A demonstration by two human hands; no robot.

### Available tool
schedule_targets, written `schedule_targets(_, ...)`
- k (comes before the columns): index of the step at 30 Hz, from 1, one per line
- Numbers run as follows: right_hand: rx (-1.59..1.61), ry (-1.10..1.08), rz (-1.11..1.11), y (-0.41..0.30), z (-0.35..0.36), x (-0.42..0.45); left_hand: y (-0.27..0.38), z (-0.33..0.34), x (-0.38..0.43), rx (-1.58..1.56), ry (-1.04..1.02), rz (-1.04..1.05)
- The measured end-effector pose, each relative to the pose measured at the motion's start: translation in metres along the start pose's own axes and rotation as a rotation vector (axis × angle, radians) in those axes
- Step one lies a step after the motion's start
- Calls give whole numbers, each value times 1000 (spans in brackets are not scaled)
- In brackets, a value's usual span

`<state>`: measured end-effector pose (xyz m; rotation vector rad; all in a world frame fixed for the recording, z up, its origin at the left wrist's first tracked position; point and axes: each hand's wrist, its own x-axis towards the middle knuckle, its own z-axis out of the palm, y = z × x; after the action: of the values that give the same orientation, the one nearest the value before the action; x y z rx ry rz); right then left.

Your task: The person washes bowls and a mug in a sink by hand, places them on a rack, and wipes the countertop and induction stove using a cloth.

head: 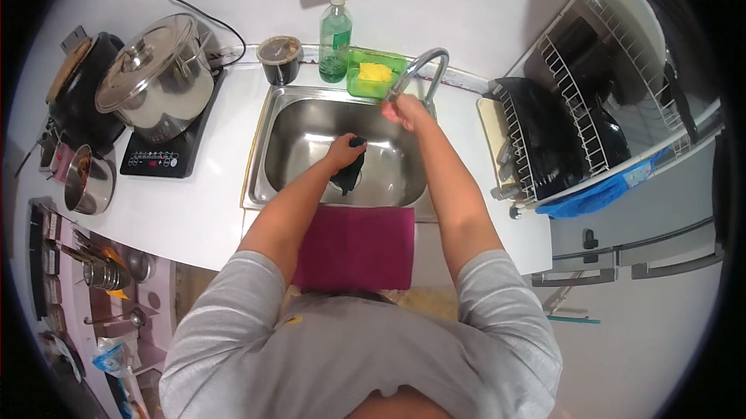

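My left hand (345, 152) grips a dark, limp cloth-like item (348, 177) inside the stainless steel sink (297, 121). The item hangs down over the drain. Up at the sink's back right, my right hand (406, 113) is at the outlet end of the curved chrome faucet (428, 56). Its fingers are bent, with a pinkish-red patch at their tips; I cannot tell whether it holds something. Behind the basin, a yellow sponge (375, 72) lies in a green plastic tray (361, 88), beside a green dish soap bottle (335, 40).
A lidded steel pot (163, 81) sits on an induction cooktop (157, 154) at left, near a small saucepan (96, 186). A lidded plastic tub (280, 60) stands behind the sink. At right is a wire dish rack (559, 92). A magenta cloth (355, 250) hangs over the counter's front edge.
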<state>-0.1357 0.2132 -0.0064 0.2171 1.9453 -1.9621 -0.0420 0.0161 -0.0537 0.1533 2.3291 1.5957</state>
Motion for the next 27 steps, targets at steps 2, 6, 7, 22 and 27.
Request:
schedule_targets(2, -186, 182, 246, 18, -15, 5, 2, 9, 11, 146, 110, 72)
schedule_targets(6, 152, 580, 131, 54, -53, 9, 42, 27, 19, 312, 25, 178)
schedule_targets(7, 238, 391, 140, 57, -68, 6, 45, 34, 18, 340, -7, 197)
schedule_targets(22, -205, -238, -142, -52, 58, -83, 37, 20, 52, 24, 167, 963)
schedule_targets(27, -422, -159, -192, -46, 48, -89, 59, 1, 32, -348, -385, 773)
